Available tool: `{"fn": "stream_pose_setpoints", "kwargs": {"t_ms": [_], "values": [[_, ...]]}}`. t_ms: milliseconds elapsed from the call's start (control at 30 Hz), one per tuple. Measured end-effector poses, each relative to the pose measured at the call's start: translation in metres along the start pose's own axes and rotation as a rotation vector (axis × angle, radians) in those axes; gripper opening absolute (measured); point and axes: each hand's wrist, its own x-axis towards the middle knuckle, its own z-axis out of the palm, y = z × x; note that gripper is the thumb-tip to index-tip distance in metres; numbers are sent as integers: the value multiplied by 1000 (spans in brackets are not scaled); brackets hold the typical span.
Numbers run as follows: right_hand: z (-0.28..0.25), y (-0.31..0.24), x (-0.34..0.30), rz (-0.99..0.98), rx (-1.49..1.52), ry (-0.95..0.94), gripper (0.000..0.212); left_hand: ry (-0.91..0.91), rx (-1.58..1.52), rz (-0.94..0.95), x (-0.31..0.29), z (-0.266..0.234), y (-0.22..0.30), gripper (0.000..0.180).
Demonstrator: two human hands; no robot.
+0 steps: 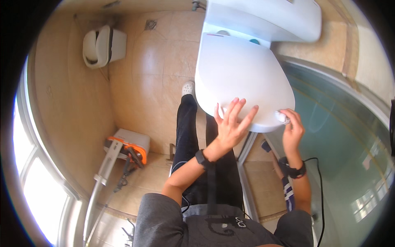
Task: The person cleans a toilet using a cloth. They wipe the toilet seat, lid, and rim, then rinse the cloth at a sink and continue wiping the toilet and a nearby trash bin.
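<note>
A closed white toilet lid [242, 74], seen from above, lies in front of a person in a grey T-shirt [160, 222] and dark trousers [187, 123]. The left hand [232, 129] is over the lid's near edge, left of its rounded tip, with fingers spread apart and grasping nothing; whether the fingertips press on the surface, I cannot tell. The right hand [293, 129] is at the lid's near right edge, its thumb and fingers pinched around a crumpled white wad [282, 118], which sits against or just above the lid's rim; its material is unclear. A black band [201, 158] circles the left wrist, and a bulkier black strap [294, 169] the right.

Beyond the lid stands the white toilet cistern [267, 18]. To the lid's right is a greenish glass panel [325, 111] with a curved metal frame. On the lid's left, beige floor tiles [142, 90] stretch to a wall, where a white plastic container [117, 45] is well apart from it. Nearer the person, also left of the lid, are a grey-and-orange bucket [133, 140] and a long pale pole [103, 168]. A white clog [188, 87] stands just beside the lid's left side.
</note>
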Motion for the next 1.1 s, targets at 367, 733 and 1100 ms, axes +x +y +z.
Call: {"fn": "stream_pose_setpoints", "kwargs": {"t_ms": [367,733,1100], "values": [[125,-37,225,-70,10,-920,20,-150,-211,-328,-23,-2,19,61],[368,-31,271,-670,-593,-1018,16,-230,-221,-248,-28,-8,14,55],[287,-103,202,-531,-240,-1584,19,34,-145,-297,-29,2,22,65]]}}
